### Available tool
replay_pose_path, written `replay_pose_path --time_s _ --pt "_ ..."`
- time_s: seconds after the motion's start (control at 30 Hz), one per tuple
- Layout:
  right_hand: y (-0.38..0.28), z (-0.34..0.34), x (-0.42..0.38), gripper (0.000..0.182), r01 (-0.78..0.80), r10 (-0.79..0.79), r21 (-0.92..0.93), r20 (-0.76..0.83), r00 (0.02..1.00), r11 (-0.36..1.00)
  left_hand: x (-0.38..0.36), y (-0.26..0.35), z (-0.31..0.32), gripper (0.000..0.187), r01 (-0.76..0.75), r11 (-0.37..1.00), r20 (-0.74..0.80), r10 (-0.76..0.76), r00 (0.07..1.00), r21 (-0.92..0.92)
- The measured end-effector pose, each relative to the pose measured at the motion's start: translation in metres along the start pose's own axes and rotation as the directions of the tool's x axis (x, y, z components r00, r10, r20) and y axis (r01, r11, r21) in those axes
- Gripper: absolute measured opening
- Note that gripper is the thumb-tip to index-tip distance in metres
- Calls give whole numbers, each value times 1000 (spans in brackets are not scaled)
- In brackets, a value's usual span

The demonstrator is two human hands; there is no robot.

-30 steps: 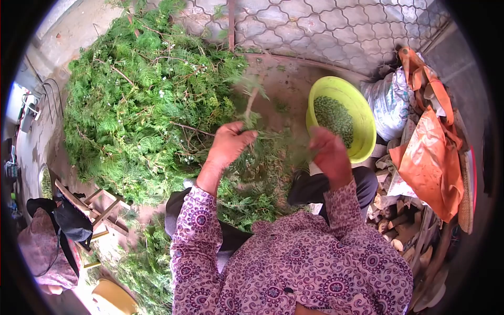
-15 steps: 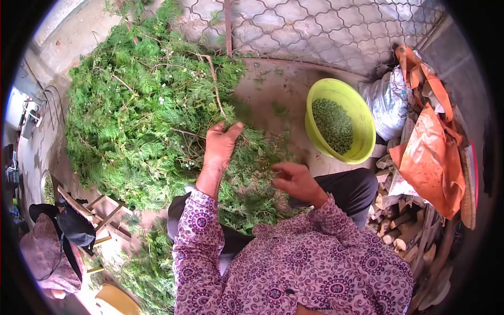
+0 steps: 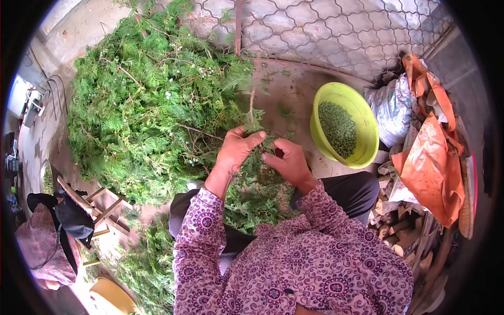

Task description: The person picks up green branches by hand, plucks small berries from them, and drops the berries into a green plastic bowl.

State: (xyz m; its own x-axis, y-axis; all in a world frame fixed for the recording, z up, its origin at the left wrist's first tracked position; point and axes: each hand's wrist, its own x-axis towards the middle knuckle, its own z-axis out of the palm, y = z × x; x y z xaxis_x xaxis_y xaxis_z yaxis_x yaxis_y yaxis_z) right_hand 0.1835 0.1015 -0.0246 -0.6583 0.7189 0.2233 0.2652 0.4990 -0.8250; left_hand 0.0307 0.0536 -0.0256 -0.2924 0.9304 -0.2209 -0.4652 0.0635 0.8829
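My left hand (image 3: 233, 153) is closed on a green evergreen branch (image 3: 252, 119), whose bare woody stem points up and away from me. Close by on the right, my right hand (image 3: 292, 164) is pinched at the foliage of that branch; what lies between its fingertips is too small to make out. A large heap of cut evergreen branches (image 3: 142, 105) with small pale cones lies ahead and to the left. More sprigs (image 3: 257, 202) spread beneath my hands, between my knees. To the right, a yellow-green basin (image 3: 369, 128) contains many small green cones (image 3: 337, 128).
A wire mesh fence (image 3: 325, 31) stands ahead. White sacks (image 3: 391, 113), an orange bag (image 3: 433, 165) and stacked firewood (image 3: 401, 231) line the right side. At left are a wooden stool (image 3: 105, 210), another person (image 3: 44, 241) and a yellow basin (image 3: 112, 295).
My left hand has shifted right with the branch, whose stem has swung right. My right hand has come up to the foliage and closed there. The view has tilted slightly.
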Motion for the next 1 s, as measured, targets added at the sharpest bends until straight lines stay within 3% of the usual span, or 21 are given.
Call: replay_pose_path --time_s 0.07,0.17,0.23,0.27,0.3,0.33,0.37,0.43,0.47,0.53,0.57,0.63,0.67,0.73,0.77,0.83,0.9,0.97,1.0 --pt "0 1 1 26 -42 43 62 -13 999 997 -5 1 1 19 60 998 27 -59 998 -10" --pt "6 -3 1 28 -9 9 1 -25 1000 1000 -3 -6 1 18 31 992 81 -41 996 122" --pt "8 -5 -1 25 -46 47 -22 35 998 999 -1 -4 -1 22 69 943 99 -107 989 325" --pt "10 -4 -1 25 -47 47 -23 35 998 999 -3 -1 0 22 69 943 101 -107 989 325" --pt "12 -5 0 21 -190 169 230 108 980 955 -7 3 4 24 86 940 47 -107 993 329" --pt "14 -5 0 19 -332 264 453 208 942 827 -10 6 7 27 104 937 -7 -108 994 333" --pt "15 -9 0 19 -333 265 455 209 941 826 -9 4 7 27 106 937 -9 -110 994 334" --pt "14 -16 1 9 -411 197 735 365 910 539 -5 -7 4 28 6 939 -89 26 996 345" --pt "13 -17 2 9 -413 196 735 368 909 538 -3 -11 1 28 8 939 -92 26 995 345" --pt "8 -19 3 7 -349 146 881 319 937 319 2 -14 -5 34 40 961 -99 -13 995 274" --pt "3 -22 4 7 -349 146 881 318 937 319 3 -14 -4 34 40 961 -99 -13 995 275" --pt "-3 -30 5 7 -376 275 871 295 915 317 3 -12 -1 36 18 988 -256 21 966 151" --pt "-2 -32 4 7 -376 275 871 296 915 316 9 -21 -2 38 -82 996 -237 86 968 27" --pt "0 -31 -1 7 -474 300 687 367 880 551 13 -24 -11 36 -67 997 -236 73 969 30" --pt "2 -27 -4 7 -475 302 687 366 880 550 13 -23 -12 35 -54 998 -235 61 970 36" --pt "7 -10 -8 12 -279 228 345 181 957 896 5 -13 -7 29 -31 996 -242 50 969 81" --pt "9 -3 -8 22 -270 244 238 133 960 933 -2 -5 2 22 -21 993 -234 47 971 113" --pt "8 2 -7 28 -59 58 -70 -16 998 996 2 -16 0 19 -52 997 -213 64 975 59" --pt "9 3 -7 28 -60 59 -69 -16 998 996 3 -19 0 17 -81 997 -194 81 978 6"
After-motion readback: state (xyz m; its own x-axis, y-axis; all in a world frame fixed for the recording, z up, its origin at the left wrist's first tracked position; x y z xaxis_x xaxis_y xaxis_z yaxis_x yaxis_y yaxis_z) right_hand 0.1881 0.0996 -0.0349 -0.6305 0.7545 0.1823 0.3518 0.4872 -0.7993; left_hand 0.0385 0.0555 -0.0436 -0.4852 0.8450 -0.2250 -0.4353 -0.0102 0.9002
